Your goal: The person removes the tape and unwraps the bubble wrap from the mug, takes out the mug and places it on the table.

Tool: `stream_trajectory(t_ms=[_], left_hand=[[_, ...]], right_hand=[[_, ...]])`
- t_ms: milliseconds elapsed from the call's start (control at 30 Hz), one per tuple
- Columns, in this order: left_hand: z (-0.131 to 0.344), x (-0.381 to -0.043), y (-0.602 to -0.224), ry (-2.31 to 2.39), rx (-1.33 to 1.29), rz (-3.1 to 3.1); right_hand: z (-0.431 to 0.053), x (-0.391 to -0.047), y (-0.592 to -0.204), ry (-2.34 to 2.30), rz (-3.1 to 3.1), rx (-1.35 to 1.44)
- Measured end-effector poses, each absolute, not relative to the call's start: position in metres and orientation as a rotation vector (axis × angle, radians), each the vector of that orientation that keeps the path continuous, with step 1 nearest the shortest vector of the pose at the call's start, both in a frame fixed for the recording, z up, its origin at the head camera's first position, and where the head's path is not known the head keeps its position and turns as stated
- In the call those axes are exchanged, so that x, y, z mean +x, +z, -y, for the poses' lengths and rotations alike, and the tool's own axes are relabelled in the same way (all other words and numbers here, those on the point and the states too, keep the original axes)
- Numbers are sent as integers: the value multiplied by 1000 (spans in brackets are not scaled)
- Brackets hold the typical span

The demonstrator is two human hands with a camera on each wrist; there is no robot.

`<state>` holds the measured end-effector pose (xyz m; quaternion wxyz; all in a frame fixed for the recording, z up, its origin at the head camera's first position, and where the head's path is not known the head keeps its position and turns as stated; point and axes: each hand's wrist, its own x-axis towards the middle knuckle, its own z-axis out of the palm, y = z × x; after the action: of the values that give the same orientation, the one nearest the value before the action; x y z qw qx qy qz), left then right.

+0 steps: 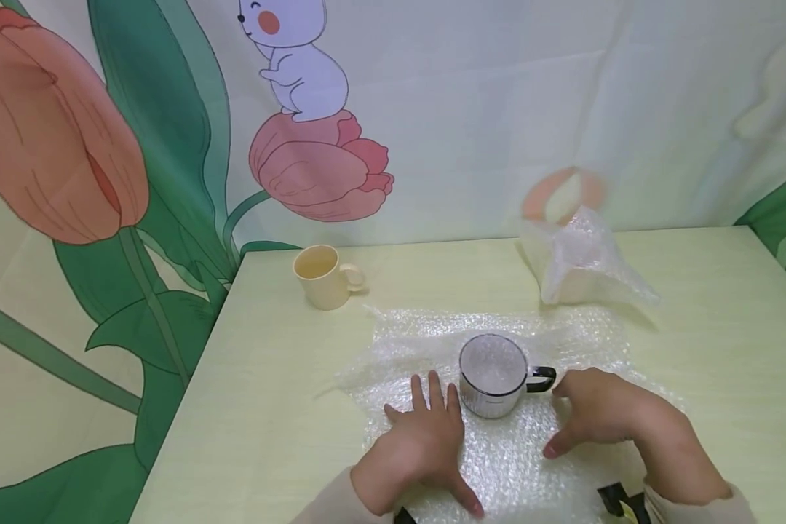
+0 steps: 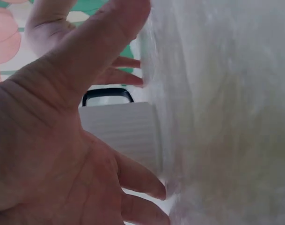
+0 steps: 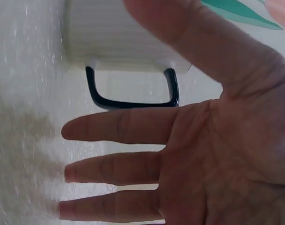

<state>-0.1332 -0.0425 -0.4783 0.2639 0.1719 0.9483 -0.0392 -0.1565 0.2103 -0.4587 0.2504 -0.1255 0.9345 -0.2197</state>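
A white mug [image 1: 487, 402] with a dark rim and a black handle [image 1: 542, 379] stands upright on a sheet of bubble wrap [image 1: 511, 469]. Its inside looks filled with clear bubbly wrap. My left hand [image 1: 422, 445] lies spread on the sheet just left of the mug, fingers straight. On the handle side, my right hand [image 1: 599, 407] is by the bubble wrap with its thumb apart and grips nothing. The right wrist view shows straight fingers [image 3: 119, 126] close beside the handle. Ribbed sides of the mug show in the left wrist view.
A cream mug [image 1: 327, 287] stands at the back left of the pale table [image 1: 255, 378]. At the back right is a bundle in bubble wrap [image 1: 579, 262]. Behind the table hangs a printed cloth [image 1: 465, 131] with tulips and a white animal.
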Motion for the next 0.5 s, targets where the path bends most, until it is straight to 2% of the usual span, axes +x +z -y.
stream_trajectory(t_ms=[500], left_hand=[[36,-128,-489,-253,420,-2588]], right_hand=[[-207,-145,-468,-586,-2525,-368]])
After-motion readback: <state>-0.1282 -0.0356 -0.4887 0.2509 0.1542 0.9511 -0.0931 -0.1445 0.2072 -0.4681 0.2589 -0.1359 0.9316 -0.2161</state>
